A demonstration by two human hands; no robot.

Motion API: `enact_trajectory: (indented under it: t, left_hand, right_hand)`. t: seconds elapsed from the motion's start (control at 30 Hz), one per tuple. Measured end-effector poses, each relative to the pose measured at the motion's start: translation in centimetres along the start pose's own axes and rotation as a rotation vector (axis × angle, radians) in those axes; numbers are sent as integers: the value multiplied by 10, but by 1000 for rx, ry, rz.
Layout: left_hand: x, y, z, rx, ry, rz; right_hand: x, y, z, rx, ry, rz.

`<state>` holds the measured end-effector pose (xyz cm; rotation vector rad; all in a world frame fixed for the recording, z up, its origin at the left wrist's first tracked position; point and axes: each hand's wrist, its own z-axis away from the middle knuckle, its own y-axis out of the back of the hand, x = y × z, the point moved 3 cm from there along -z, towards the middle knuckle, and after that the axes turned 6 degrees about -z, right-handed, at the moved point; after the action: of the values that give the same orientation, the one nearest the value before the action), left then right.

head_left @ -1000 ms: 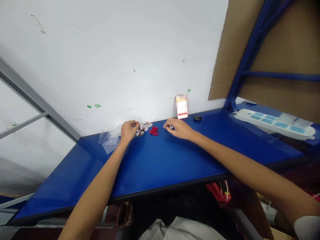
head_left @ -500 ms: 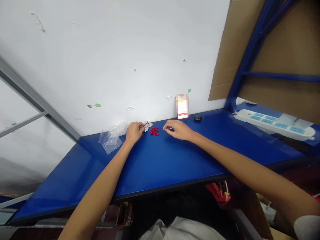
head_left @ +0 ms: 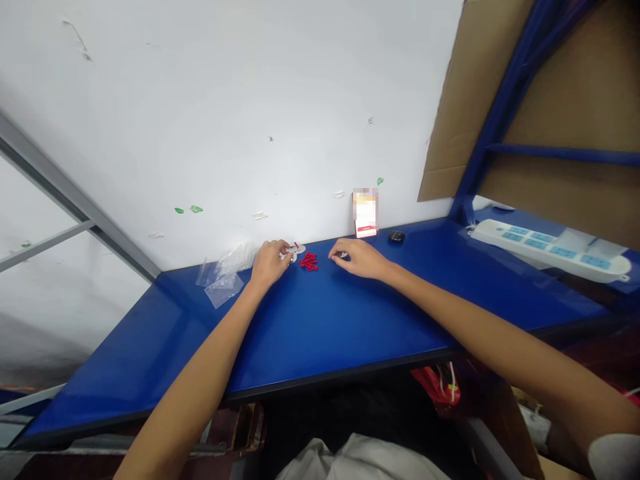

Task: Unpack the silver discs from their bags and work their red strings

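My left hand (head_left: 270,264) rests on the table at the wall side, thumb and forefinger apart at the edge of some flat white rounded pieces (head_left: 300,249). A small red bit sits on top of these pieces, and the hand covers part of them. Just right of them lies a little heap of thin red pieces (head_left: 309,261), too small to name exactly. On the heap's other side, my right hand (head_left: 356,258) hovers low over the table with thumb and fingertips pinched together. Whatever those fingertips may hold cannot be made out.
Clear plastic bags (head_left: 225,283) lie left of my left hand on the blue table (head_left: 320,333). A lit phone (head_left: 365,215) leans against the wall, with a small black object (head_left: 397,237) beside it. A white power strip (head_left: 545,248) is at the far right.
My left thumb and forefinger have spread apart, and more of the white pieces shows between them. My right hand has shifted very slightly right, still pinched.
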<state>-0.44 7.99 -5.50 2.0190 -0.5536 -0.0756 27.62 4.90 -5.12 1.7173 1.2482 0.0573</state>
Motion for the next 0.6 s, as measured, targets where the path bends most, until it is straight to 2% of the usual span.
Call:
enact_trajectory:
  t: [0.1, 0.23, 0.33, 0.43, 0.6]
  left_hand:
    - [19, 4, 3, -15, -149, 49]
    - [36, 1, 6, -145, -351, 50]
    - [32, -5, 5, -228, -374, 25]
    - [24, -8, 3, -254, -358, 69]
    - [22, -5, 1, -217, -303, 153]
  right_hand:
    - [3, 2, -1, 21, -10, 33]
    - [19, 7, 1, 27, -42, 141]
    - [36, 10, 2, -53, -36, 209]
    - [49, 11, 2, -150, -10, 230]
    - [50, 18, 1, -106, 0, 240]
